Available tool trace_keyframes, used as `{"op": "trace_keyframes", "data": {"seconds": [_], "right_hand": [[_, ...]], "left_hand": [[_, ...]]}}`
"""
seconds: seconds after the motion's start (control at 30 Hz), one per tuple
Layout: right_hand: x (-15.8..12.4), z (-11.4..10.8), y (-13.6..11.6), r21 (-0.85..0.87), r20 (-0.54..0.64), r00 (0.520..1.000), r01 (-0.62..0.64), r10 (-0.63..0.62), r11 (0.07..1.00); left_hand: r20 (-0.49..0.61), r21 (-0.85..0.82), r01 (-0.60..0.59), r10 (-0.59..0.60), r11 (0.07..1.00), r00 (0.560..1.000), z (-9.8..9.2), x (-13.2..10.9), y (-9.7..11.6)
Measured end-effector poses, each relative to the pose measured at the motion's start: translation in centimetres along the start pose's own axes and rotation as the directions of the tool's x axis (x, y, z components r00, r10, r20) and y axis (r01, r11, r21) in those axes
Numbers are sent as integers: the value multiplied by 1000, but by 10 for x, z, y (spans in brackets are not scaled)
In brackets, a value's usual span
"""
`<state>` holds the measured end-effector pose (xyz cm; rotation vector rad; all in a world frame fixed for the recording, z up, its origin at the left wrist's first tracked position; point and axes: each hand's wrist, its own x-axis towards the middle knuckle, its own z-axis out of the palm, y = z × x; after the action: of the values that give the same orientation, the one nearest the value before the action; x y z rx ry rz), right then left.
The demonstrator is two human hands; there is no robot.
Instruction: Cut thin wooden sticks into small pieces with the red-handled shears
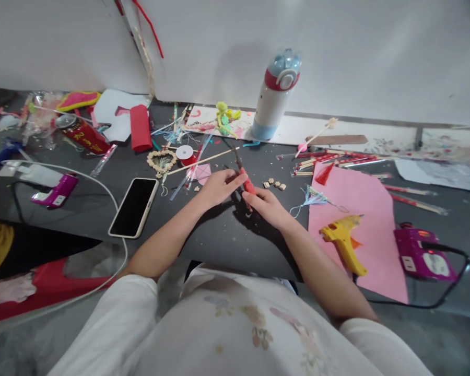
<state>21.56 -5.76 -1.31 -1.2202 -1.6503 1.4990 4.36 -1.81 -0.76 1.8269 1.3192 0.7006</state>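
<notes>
My right hand point(267, 206) is closed round the red handles of a small pair of pliers point(246, 181), whose dark jaws point away from me. My left hand point(218, 187) rests beside it, fingers curled, with the thumb and fingertips touching the pliers near the handle tops. What the jaws grip, if anything, is too small to see. A thin wooden stick point(203, 161) lies just beyond my left hand. Several small wooden beads point(274, 184) lie right of the pliers.
A phone point(133, 207) lies face up at left. A yellow glue gun point(345, 242) rests on pink paper point(364, 219). A water bottle point(274, 96) stands at the back. A red ribbon spool point(186, 154), a can point(83, 133), purple power strips point(423, 253) and craft sticks are scattered about.
</notes>
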Motion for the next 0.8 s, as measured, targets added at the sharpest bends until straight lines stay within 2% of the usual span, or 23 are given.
{"op": "trace_keyframes", "data": {"seconds": [0.1, 0.17, 0.3, 0.47, 0.8], "right_hand": [[-1, 2, 1, -12, -5, 1000, 1, -1, 1000], [-1, 3, 1, -24, -10, 1000, 8, -8, 1000], [-1, 3, 1, -30, -11, 1000, 15, -15, 999], [0, 3, 2, -58, -12, 1000, 26, -27, 998], [1, 3, 7, -80, -2, 999, 49, -49, 996]], "left_hand": [[93, -252, 51, -28, 966, 995, 8, 2, -3], [130, -405, 121, -74, 907, 989, 12, 3, -2], [185, -580, 201, -113, 790, 976, 15, 1, 2], [170, -656, 222, -146, 721, 975, 15, -1, 5], [140, -663, 190, -130, 724, 982, 18, -3, 2]]}}
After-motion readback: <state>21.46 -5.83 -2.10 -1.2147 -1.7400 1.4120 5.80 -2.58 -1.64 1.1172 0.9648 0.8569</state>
